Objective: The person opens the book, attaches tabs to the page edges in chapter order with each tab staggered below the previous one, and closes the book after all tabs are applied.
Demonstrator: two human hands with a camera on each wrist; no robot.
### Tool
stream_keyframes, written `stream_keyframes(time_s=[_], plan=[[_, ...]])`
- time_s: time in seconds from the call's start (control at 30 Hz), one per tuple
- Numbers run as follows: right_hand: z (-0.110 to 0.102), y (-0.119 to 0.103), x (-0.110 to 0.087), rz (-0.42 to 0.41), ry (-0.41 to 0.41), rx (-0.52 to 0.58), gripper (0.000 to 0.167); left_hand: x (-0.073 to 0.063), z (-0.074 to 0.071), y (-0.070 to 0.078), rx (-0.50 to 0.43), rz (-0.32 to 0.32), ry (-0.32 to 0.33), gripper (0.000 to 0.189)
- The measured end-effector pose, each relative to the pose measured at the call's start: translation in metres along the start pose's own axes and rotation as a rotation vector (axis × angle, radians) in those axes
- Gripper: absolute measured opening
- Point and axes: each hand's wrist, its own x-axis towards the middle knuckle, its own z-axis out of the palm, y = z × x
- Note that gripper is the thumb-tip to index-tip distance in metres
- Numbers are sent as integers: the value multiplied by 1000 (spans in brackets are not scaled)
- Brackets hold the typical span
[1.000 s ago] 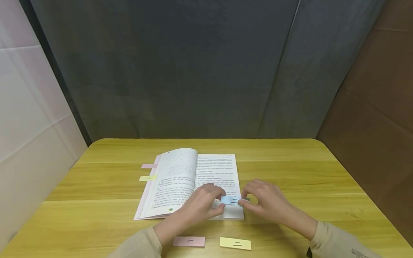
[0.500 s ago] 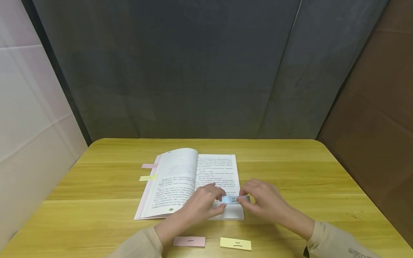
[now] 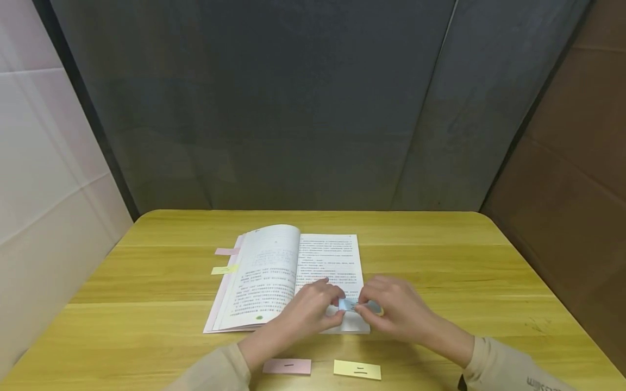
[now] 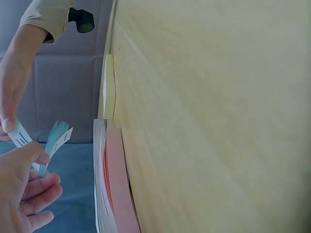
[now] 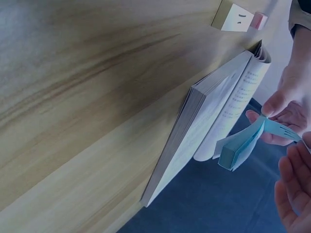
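Over the lower right page of an open book (image 3: 264,282), my left hand (image 3: 313,307) pinches one end of a blue sticky note pad (image 5: 238,148) between thumb and fingers. My right hand (image 3: 398,307) pinches the far end of its top sheet (image 5: 284,130), which carries dark strokes. In both wrist views this sheet bends away from the rest of the pad, joined at the end where my left thumb presses. The pad's loose end fans out slightly in the left wrist view. Part of the pad hides behind my right fingers in the head view.
A pink sticky note pad (image 3: 287,366) and a yellow sticky note pad (image 3: 357,370) lie on the wooden table (image 3: 430,239) in front of the book. A pink tab (image 3: 226,251) and a yellow tab (image 3: 224,270) stick out from the book's left edge.
My right fingers have shifted slightly left, closer to my left hand, and the blue top sheet now bends up off the pad. My left hand has moved slightly right.
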Motion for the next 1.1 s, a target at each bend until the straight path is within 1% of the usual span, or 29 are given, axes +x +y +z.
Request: stream_keyframes(time_s=[0.17,0.3,0.5,0.67,0.77,0.9,1.1], plan=[[0,0,0,-18,0,8,11,0,1,0,15,0,-4,15],[-2,0,-1,5,-14,9,10,0,1,0,25,-1,-3,16],[-10,6,-2,4,37,34,10,-2,1,-2,42,4,4,12],[-18,14,-4,26,47,-6,11,-2,1,-1,44,-1,-10,13],[-20,17,-7,47,39,-25,10,0,2,1,59,13,-20,14],[-25,22,-11,66,40,-24,9,3,4,7,89,45,-31,14],[-31,29,-17,65,89,-48,8,10,10,17,137,91,-64,15]])
